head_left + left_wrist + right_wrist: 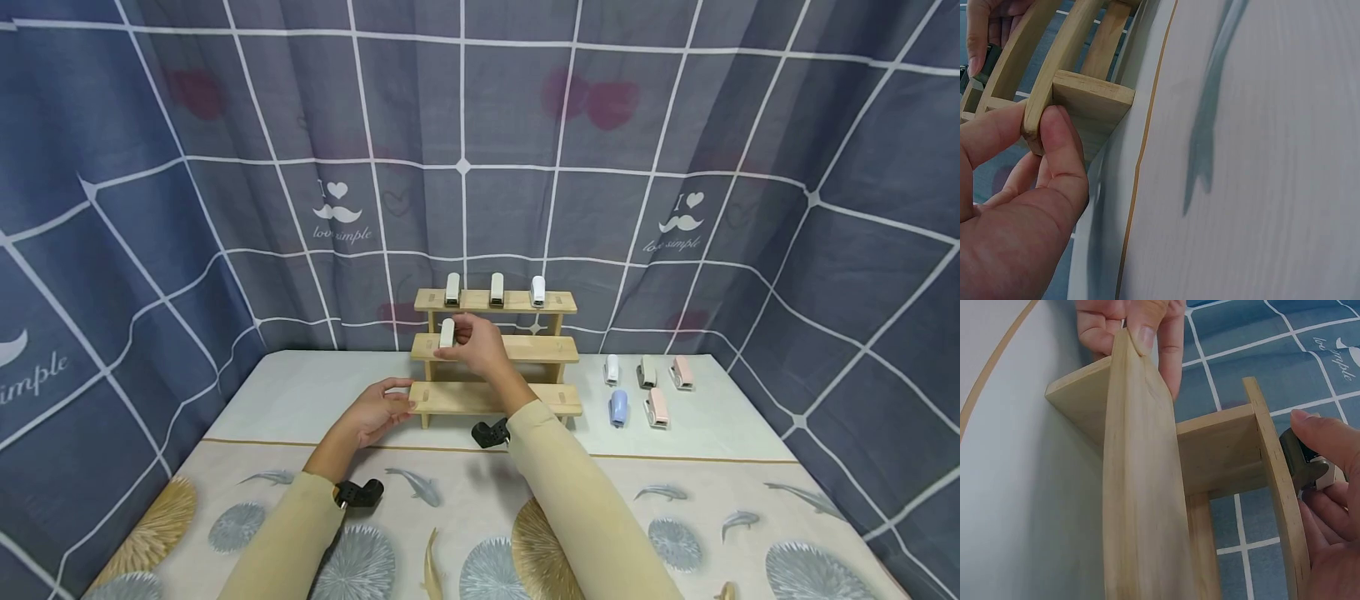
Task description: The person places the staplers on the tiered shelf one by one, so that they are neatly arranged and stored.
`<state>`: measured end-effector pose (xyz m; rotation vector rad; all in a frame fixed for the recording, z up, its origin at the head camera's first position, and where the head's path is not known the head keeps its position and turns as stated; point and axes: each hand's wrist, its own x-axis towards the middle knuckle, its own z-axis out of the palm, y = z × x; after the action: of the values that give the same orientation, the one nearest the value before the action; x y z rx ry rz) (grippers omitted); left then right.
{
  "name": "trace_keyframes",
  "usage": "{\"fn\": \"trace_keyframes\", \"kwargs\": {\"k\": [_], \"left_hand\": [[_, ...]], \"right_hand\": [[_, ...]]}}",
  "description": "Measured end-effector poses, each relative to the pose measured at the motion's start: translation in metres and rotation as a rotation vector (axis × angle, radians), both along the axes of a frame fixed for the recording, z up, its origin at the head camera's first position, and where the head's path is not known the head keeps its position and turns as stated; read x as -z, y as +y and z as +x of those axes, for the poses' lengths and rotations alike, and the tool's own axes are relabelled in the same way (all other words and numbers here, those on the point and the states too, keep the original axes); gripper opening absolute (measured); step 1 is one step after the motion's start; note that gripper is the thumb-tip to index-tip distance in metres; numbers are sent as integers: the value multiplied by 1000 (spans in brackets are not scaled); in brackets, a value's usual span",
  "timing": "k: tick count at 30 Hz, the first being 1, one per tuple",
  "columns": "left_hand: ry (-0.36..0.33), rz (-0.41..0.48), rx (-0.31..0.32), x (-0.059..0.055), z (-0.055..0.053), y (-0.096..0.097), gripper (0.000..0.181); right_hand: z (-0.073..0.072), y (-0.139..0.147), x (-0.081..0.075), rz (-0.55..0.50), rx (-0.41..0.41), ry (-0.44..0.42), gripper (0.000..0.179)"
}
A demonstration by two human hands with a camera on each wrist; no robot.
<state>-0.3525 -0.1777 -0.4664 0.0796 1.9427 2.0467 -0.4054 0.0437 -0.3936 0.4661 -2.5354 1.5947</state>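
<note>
Your left hand [377, 412] pinches the rack [465, 397] (three staplers [497, 289] up top), right hand [481, 343] another stapler [447, 332]; curtain [420, 208] says "love simple".

Head view bright, evenly lit; wide-angle stretch on curtain [510, 100] toward edges. Soft, faint shadows on tablecloth [720, 483]. Both wrist views dimmer, bluish, slightly hazy.
</note>
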Motion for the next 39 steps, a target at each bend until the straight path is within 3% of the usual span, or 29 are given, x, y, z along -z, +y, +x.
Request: {"fn": "trace_keyframes", "kwargs": {"k": [8,14,23,29,39], "left_hand": [[9,-4,0,2,1,-1,63],[41,47,19,2,4,-5,64],[22,-2,-7,1,2,-3,64],[14,-2,2,1,0,-2,64],[22,-11,6,3,-2,0,63]], "right_hand": [[11,4,1,37,16,0,76],[27,26,11,-83,10,32,73],[54,76,29,-229,-11,146,59],[70,117,43,-253,48,213,50],[86,189,67,-257,141,197,44]]}}
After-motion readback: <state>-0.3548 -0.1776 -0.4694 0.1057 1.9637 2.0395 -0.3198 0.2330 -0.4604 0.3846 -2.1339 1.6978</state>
